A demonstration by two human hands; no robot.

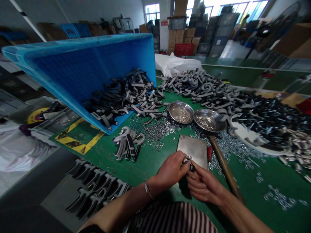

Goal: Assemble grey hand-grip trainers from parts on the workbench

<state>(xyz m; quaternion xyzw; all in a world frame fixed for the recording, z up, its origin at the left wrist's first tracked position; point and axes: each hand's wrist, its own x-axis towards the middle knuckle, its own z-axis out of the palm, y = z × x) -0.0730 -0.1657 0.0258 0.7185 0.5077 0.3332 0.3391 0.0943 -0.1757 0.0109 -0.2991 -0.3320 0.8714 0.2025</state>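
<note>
Head view: cardboard boxes stand beyond the green table. Left hand and right hand clamp fingers on a metal part.

Metal part mostly covered by fingers of left hand and right hand — full shape cannot be told. Metal plate: near-left corner hidden behind hands. Silver pieces toward right edge of workbench cut off by frame. Beyond its far edge, fan blurred; distant person too small — activity unreadable.
</note>
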